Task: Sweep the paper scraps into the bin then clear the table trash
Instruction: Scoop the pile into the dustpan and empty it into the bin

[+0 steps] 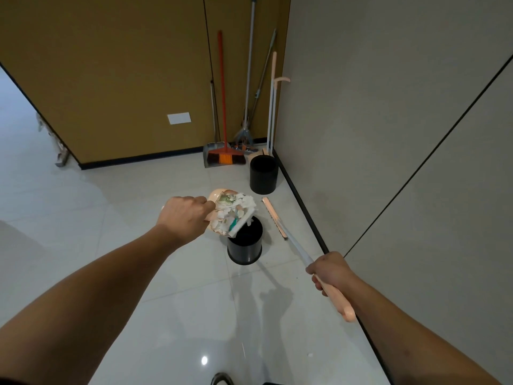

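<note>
The left hand (184, 216) is extended forward over the pale tiled floor (83, 218), its fingers curled round the rear of a peach-coloured dustpan (222, 207). The dustpan is tilted with its open lip pointing down and to the right, directly above the mouth of the near black bin (245, 247). A heap of white paper scraps (236, 215), with a teal piece among them, lies in the pan at its lip, just above the bin's rim; whether any scrap touches the rim cannot be told. To the right of the bin, the broom (280, 226) slopes from its narrow head on the floor back to the right hand (331, 270). The right hand grips the peach handle in a closed fist, with the handle's end protruding behind it. The broom head lies beside the bin, apart from it. A second black bin (263, 175) stands farther back near the grey wall (388, 134), close to several long-handled cleaning tools (249, 107) leaning in the corner.
</note>
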{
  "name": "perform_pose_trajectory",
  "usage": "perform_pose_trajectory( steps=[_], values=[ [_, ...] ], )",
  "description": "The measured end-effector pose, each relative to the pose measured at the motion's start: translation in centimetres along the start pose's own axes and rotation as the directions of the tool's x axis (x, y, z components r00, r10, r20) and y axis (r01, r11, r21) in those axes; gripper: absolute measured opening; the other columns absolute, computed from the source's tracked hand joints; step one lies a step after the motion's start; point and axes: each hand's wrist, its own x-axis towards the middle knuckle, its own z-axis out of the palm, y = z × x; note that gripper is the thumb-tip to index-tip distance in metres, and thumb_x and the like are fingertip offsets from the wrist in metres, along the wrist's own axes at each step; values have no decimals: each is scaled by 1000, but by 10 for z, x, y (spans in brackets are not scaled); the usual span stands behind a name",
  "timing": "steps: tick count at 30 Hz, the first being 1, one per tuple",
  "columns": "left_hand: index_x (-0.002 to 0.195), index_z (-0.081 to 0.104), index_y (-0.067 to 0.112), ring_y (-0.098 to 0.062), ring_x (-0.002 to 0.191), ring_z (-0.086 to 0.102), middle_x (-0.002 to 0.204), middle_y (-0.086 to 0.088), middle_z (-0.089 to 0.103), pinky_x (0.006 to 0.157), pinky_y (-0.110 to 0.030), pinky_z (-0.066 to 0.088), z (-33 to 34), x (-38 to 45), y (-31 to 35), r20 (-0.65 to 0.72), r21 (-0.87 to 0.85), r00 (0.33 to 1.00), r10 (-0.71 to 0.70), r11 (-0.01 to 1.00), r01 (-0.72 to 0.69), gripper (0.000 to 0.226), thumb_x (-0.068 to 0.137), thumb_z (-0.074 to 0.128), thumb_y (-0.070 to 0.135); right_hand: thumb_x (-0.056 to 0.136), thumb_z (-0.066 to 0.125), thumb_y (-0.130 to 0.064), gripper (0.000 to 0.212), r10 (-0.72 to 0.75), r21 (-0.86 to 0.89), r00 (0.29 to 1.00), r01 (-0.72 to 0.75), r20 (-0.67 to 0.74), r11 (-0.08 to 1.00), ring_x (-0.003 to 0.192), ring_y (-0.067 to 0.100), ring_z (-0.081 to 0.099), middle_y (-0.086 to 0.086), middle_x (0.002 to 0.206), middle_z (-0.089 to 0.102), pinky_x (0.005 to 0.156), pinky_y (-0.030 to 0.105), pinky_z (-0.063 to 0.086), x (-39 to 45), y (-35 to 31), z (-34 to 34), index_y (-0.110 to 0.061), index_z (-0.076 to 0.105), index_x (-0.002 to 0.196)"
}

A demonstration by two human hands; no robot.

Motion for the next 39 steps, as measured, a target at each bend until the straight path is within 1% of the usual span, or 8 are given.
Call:
perform_pose_trajectory(
  steps=[5,14,19,22,25,29,34,39],
  values=[
    [77,61,17,-18,46,40,59,2,48,44,-22,13,-5,-7,-4,-13,-18,998,-59,998,59,11,84,64,24,82,67,-4,6,-10,-14,1000,11,13,1000,33,18,52,7,44,59,39,23,44,3,-7,3,1,66,85],
    [66,57,13,-25,41,44,53,-1,47,42,-20,19,-4,-22,-12,-85,-75,989,-120,991,114,17,71,73,14,82,67,-3,5,-17,-41,999,19,48,999,34,18,52,7,46,59,40,22,44,0,-8,17,2,66,82],
    [64,55,12,-26,37,41,51,-2,45,42,-19,19,-6,-28,-8,-120,-90,989,-83,993,73,23,65,78,10,82,67,-2,5,-30,-39,998,32,47,999,33,18,51,8,46,58,39,21,43,-5,-7,22,1,65,79],
    [67,57,11,-27,40,45,54,-3,48,40,-22,26,-4,-29,-6,-112,-66,993,-37,997,30,18,70,75,11,82,67,-2,6,-31,-32,999,32,41,999,33,18,50,8,46,58,39,21,42,-8,-4,21,-1,63,77],
    [79,63,14,-25,48,49,63,-2,54,41,-26,36,0,-29,-5,-109,-42,994,8,999,-13,7,81,68,17,82,67,-3,8,-35,-30,999,36,33,999,33,19,50,7,45,58,39,21,43,-11,-3,20,-2,62,76],
    [103,61,21,-17,62,53,84,1,62,50,-28,31,4,-27,1,-24,60,993,112,992,-111,16,94,50,26,82,67,-2,8,-35,-15,999,36,14,999,32,19,50,6,44,58,39,21,42,-14,0,20,-3,62,76],
    [100,64,20,-19,62,54,81,0,62,51,-28,37,-2,-19,1,-53,51,991,121,992,-118,14,91,54,24,81,67,-3,7,-40,12,999,40,17,999,35,19,50,7,46,58,39,21,42,-19,4,21,-3,61,77],
    [98,66,20,-18,58,55,78,-1,64,49,-27,39,3,-19,0,-63,59,976,209,977,-205,12,89,62,26,81,68,-4,10,-25,20,1000,25,11,999,34,20,50,7,46,58,39,22,42,-19,5,21,-5,60,75]
  ],
)
